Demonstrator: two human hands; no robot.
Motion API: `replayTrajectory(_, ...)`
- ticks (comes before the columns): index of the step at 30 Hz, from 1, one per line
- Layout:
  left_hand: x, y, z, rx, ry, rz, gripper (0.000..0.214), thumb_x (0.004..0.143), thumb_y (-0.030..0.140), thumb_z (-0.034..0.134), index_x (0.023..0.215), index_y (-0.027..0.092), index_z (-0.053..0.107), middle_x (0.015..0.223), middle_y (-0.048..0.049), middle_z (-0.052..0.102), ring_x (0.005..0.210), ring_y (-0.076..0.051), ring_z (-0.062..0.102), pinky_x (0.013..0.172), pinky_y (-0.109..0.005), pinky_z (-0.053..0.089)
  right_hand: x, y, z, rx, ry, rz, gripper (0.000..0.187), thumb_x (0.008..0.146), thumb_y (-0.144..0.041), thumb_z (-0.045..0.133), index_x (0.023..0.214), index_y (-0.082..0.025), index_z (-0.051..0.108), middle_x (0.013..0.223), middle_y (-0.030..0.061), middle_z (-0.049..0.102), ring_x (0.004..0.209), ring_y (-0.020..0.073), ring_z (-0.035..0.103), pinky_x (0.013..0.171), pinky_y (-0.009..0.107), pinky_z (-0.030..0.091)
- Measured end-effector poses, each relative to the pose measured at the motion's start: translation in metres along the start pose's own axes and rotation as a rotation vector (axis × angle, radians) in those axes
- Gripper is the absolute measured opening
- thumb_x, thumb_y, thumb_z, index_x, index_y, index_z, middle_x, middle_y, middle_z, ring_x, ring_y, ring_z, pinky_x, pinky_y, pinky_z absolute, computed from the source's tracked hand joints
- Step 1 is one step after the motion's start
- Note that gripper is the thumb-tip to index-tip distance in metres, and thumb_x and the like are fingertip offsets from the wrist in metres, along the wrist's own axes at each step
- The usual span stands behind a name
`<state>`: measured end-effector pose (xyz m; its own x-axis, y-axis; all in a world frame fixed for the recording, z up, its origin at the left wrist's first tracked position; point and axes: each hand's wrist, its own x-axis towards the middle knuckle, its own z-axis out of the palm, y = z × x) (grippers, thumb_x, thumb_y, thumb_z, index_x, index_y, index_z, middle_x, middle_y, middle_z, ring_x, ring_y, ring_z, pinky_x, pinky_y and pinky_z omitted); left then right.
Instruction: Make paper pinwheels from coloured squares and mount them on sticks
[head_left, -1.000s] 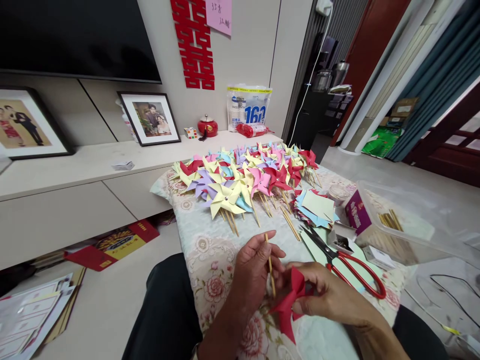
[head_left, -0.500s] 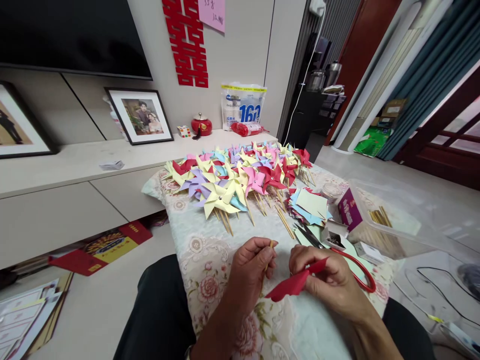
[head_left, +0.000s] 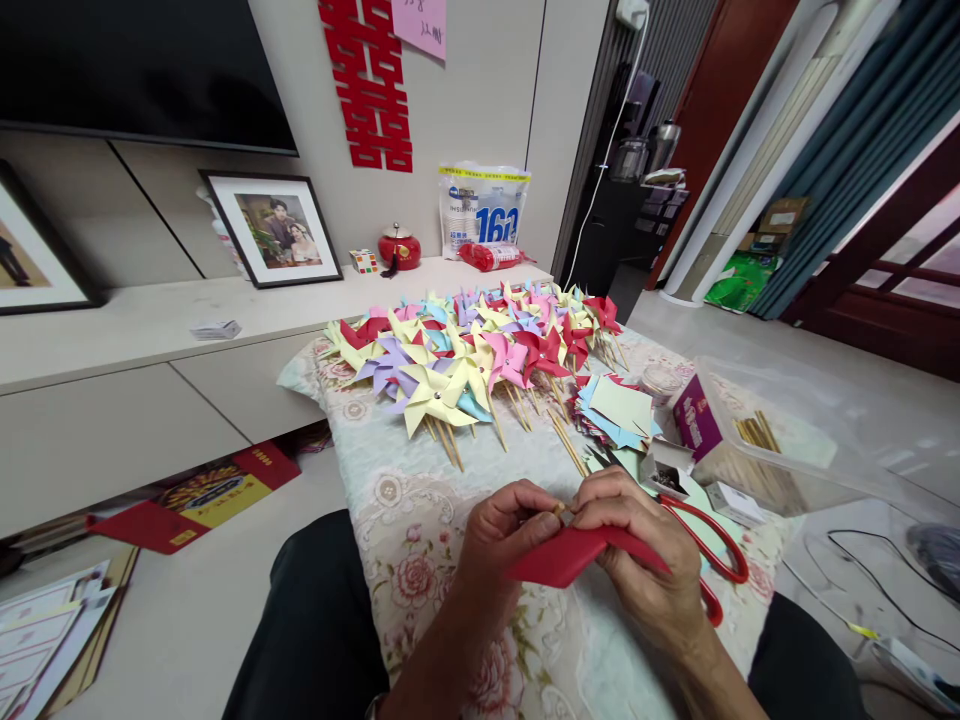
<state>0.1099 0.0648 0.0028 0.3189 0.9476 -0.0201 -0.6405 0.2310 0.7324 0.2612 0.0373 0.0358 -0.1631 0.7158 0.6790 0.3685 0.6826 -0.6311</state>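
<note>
My left hand (head_left: 501,535) is closed around a thin wooden stick (head_left: 558,509), of which only the tip shows between the fingers. My right hand (head_left: 637,560) pinches a folded red paper pinwheel (head_left: 570,555) and presses it against the stick's tip. Both hands meet low over the floral cloth (head_left: 405,500) covering the table. Beyond them lies a big heap of finished paper pinwheels (head_left: 472,350) on sticks, yellow, pink, purple, blue and red.
Red-handled scissors (head_left: 712,550) lie just right of my hands. A stack of cut paper squares (head_left: 619,410), a purple box (head_left: 696,420) and a clear plastic tub with sticks (head_left: 772,440) are further right. Loose sticks (head_left: 566,440) lie ahead. A low cabinet (head_left: 150,400) is left.
My hands have come together: the red pinwheel moved left onto the stick's tip, and the stick is now mostly hidden in my left fist. The view has shifted slightly right.
</note>
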Motion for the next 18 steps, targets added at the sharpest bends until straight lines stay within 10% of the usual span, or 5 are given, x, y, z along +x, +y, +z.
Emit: replayTrajectory(18, 0.0034, -0.01, -0.0067, 0.072, -0.011, 0.077, 0.016, 0.069, 0.028, 0.085, 0.07, 0.019, 0.072, 0.07, 0.0003, 0.063, 0.053, -0.009, 0.05, 0.048, -0.022, 0.041, -0.0033, 0.0004, 0.0024, 0.003, -0.026, 0.089, 0.016, 0.092, -0.009, 0.057, 0.096, -0.022, 0.065, 0.089, 0.004, 0.062, 0.082, 0.0188, 0.061, 0.072, 0.031, 0.047)
